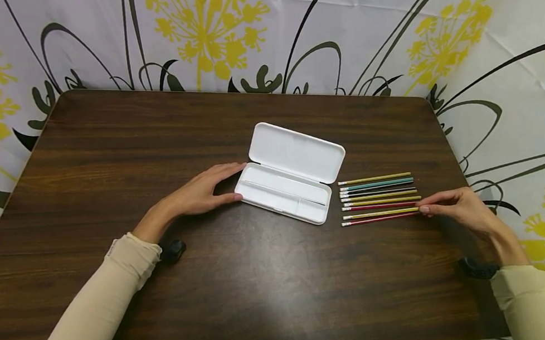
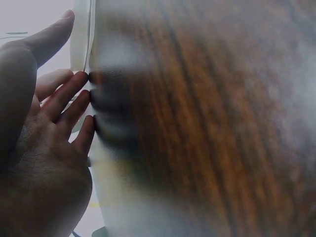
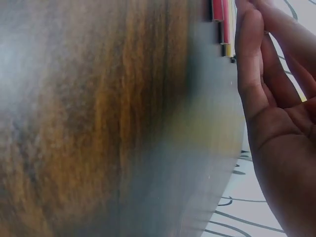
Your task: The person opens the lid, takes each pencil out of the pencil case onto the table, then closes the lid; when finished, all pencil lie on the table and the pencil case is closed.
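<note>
A white pencil case (image 1: pixel 275 189) lies on the table with its lid (image 1: pixel 297 153) tipped back. Inside are a long divider and a small cross wall. The left hand (image 1: pixel 199 192) rests at the case's left end, thumb and forefinger spread and touching its edge; the left wrist view shows its fingers extended. To the right of the case, several pencils lie in a row, white erasers pointing left. The right hand (image 1: pixel 459 210) pinches the right end of a yellow pencil (image 1: pixel 380 214), just above the nearest red pencil (image 1: pixel 379 219). Its fingertips are partly cut off in the right wrist view.
The dark wooden table (image 1: pixel 266 294) has a floral cloth (image 1: pixel 315 13) hanging behind it and along its right side. Other pencils in the row, among them a teal pencil (image 1: pixel 380 184), lie close together. Each wrist carries a black device.
</note>
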`<state>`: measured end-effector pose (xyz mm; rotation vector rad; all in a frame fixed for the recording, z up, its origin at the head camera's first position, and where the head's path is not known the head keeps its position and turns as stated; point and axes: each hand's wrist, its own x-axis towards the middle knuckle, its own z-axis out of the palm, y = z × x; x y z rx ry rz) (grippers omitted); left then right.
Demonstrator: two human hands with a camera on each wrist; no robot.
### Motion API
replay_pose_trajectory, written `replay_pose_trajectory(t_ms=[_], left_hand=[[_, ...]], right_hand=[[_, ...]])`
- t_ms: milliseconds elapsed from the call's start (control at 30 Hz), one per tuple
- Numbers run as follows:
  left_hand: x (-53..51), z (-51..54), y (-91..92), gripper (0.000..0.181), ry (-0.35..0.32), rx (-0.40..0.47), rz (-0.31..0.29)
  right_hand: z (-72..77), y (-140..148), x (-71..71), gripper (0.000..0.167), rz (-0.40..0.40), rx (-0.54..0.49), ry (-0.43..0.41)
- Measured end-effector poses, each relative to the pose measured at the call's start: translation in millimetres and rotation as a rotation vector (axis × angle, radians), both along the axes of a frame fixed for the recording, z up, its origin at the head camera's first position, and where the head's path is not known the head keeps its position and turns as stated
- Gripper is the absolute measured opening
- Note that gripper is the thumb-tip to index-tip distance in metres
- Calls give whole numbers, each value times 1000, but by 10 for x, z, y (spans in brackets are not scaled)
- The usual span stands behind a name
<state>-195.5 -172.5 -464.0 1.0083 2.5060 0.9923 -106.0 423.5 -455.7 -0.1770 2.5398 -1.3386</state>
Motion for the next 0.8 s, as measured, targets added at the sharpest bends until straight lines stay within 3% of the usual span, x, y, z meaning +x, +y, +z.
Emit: replay_pose_trajectory(t_ms=[367, 667, 800], left_hand=[[-1, -13, -6, 71, 8, 6, -4], [4, -6, -5, 71, 1, -4, 6], [1, 3, 3, 72, 6, -1, 2]], right_hand=[[-68, -49, -2, 15, -25, 33, 96], [93, -262, 50, 13, 42, 38, 271], [-49, -171, 15, 18, 61, 55, 346]])
